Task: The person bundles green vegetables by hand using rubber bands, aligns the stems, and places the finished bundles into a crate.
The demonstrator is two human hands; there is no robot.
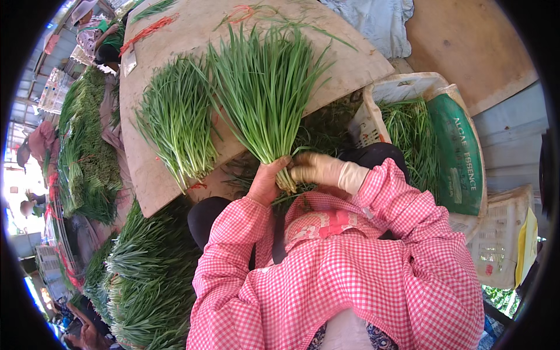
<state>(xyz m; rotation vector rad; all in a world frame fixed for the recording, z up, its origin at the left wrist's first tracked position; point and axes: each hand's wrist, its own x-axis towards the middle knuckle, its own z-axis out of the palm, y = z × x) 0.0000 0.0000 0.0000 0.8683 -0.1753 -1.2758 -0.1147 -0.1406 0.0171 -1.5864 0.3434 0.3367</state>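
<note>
Held bunch (pixel 265 96) of long green leaves: stem ends over the lap, past the near edge of the bench (pixel 192 36), leaves fanned out above the board. Left hand (pixel 269 181), bare, is clamped round the stems low down, thumb across them. Right hand (pixel 318 169), in a pale glove, is at the other side of the stem ends, smeared by blur; cannot tell whether its grip is closed on anything.

Risks, as judged:

1. Slipping stems. The left grip sits close to the cut ends, with nearly all the leaf length beyond it. If it slackens, outer stems could slide out and drop into the lap or onto the loose greens (pixel 326 125) below the bench edge.

2. Bruising. Squeezed too hard to prevent that, the pale stems could crush or snap.

3. Mixing. The 2nd bunch (pixel 182 119) lies just beside, leaf edges meeting or overlapping in this view. A sideways sweep could drag leaves across, or shove that bunch off; its stem ends lie at the bench's near edge.

4. Snagging. Right sleeve (pixel 388 189) is loose and passes near the white crate (pixel 373 125); a careless swing could catch the rim.
</note>
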